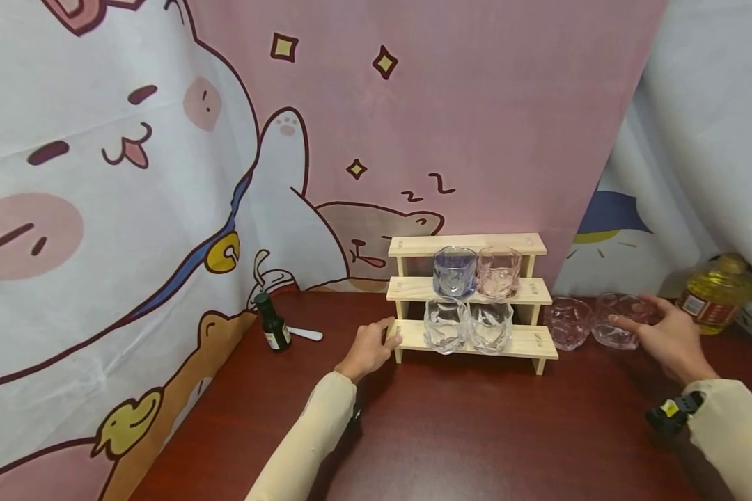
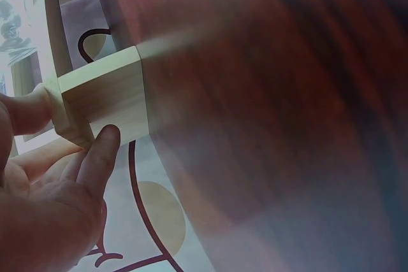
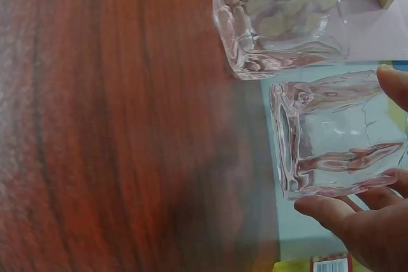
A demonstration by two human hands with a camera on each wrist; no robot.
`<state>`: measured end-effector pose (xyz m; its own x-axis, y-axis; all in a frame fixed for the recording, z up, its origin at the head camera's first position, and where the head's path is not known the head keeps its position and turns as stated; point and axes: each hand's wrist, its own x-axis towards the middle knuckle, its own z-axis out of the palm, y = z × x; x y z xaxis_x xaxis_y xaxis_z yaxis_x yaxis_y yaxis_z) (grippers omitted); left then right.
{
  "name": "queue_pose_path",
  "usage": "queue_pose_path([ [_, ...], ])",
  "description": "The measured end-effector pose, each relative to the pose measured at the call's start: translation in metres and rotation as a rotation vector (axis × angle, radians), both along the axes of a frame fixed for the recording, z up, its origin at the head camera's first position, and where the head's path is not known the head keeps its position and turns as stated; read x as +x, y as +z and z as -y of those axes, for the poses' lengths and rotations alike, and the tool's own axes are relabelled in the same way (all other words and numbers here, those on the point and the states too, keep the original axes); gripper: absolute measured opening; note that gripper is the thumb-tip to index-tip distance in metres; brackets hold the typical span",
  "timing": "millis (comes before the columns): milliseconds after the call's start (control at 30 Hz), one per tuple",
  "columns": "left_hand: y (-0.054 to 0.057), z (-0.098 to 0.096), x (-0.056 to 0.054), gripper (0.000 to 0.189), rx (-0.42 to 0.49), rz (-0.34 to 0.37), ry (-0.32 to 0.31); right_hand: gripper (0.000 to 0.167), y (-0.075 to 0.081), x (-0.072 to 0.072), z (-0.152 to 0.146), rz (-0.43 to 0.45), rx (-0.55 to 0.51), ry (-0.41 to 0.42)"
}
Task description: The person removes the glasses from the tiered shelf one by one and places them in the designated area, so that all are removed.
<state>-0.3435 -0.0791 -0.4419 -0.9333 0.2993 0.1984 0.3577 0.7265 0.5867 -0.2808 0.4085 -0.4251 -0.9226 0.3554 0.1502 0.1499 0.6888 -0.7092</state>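
A three-step wooden rack (image 1: 468, 244) stands on the table. My left hand (image 1: 365, 351) grips the left end of its lowest step, thumb on one side and fingers on the other in the left wrist view. A blue glass (image 1: 454, 273) and a pink glass (image 1: 498, 273) sit on the middle step. Two clear glasses stand on the lowest one, the left glass (image 1: 445, 325) beside the right glass (image 1: 490, 327). Right of the rack, my right hand (image 1: 672, 339) holds a pale pink tumbler (image 3: 338, 135) between thumb and fingers. Another pale tumbler (image 1: 567, 324) is between it and the rack.
An oil bottle (image 1: 716, 296) with yellow contents stands just beyond my right hand. On the left are a small dark green bottle (image 1: 273, 325) and a white handle (image 1: 305, 334). A printed cloth (image 1: 476, 111) hangs behind the reddish-brown table (image 1: 451, 424).
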Motion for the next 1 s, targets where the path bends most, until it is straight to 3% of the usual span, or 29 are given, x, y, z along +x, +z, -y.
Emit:
queue_pose_path([
  [200,-0.001,0.000,0.000,0.050,0.006,-0.010,-0.003,0.092,-0.006,0.000,0.000,0.018,-0.008,0.003],
  [500,0.002,0.000,0.001,0.050,0.028,0.031,-0.002,0.096,-0.011,0.000,-0.002,0.037,0.004,-0.001],
  [1000,0.000,0.000,0.003,0.048,0.022,-0.002,-0.006,0.096,-0.015,0.003,0.001,0.013,-0.025,0.016],
])
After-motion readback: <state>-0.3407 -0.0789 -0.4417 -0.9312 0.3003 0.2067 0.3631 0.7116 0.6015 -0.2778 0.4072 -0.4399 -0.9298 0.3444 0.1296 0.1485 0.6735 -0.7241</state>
